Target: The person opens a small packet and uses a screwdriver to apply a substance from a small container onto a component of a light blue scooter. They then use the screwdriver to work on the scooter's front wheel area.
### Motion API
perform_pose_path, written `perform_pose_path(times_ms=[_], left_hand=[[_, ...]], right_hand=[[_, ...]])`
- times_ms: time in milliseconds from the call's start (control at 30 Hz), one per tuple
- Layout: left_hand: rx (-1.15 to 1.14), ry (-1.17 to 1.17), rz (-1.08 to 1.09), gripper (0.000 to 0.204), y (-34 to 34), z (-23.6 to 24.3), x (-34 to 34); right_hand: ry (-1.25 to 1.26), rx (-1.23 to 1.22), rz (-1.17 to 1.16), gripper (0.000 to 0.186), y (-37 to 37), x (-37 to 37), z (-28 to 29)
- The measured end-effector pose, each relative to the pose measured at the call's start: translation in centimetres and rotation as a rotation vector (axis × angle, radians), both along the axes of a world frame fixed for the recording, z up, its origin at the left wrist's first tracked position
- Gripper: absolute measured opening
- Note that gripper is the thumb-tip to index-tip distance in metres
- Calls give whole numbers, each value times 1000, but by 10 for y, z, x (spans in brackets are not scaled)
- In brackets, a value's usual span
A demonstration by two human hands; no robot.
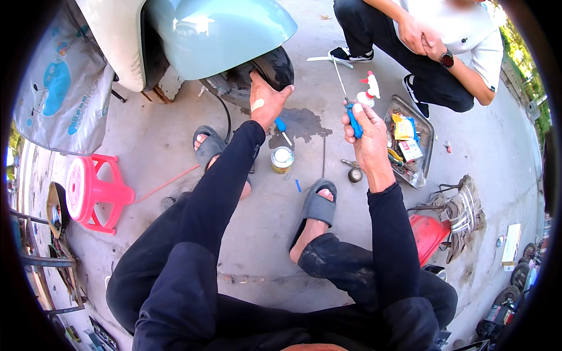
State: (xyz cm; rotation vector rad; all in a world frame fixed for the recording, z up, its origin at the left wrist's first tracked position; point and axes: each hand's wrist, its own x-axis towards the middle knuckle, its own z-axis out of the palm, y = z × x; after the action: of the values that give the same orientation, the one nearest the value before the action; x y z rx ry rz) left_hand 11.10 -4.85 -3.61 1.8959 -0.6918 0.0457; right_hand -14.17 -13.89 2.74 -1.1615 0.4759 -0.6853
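Observation:
My left hand (266, 102) grips the black tyre (277, 69) under a light-blue fender (228, 35); its fingertips are partly hidden behind the rubber. In my right hand (369, 131) is a blue-handled tool (354, 121) with a long thin shaft pointing up and away. What kind of tip it has is too small to make out. A second blue-handled tool (281, 126) lies on the ground below the tyre, beside a dark wet patch (307, 124). Just nearer stands a small can (282, 159) with a pale lid.
A white spray bottle (370, 88) with a red nozzle stands near a metal tray (430, 146) of tools and small packets. Another person (404, 52) squats at the far right, hands together. At left is a pink stool (96, 193); a red object (430, 237) sits by my right leg.

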Motion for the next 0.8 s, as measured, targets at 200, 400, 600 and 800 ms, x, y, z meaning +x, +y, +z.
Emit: perform_pose_path(times_ms=[200, 400, 600, 800], left_hand=[[-94, 85, -137, 99, 24, 9, 2], [-219, 136, -309, 99, 51, 3, 24], [-521, 332, -432, 63, 62, 24, 23], [-674, 346, -350, 56, 60, 30, 37]], right_hand=[[-17, -41, -36, 31, 5, -5, 2], [-64, -8, -57, 31, 21, -6, -4], [-68, 30, -73, 31, 19, -12, -14], [-78, 42, -87, 30, 21, -7, -18]])
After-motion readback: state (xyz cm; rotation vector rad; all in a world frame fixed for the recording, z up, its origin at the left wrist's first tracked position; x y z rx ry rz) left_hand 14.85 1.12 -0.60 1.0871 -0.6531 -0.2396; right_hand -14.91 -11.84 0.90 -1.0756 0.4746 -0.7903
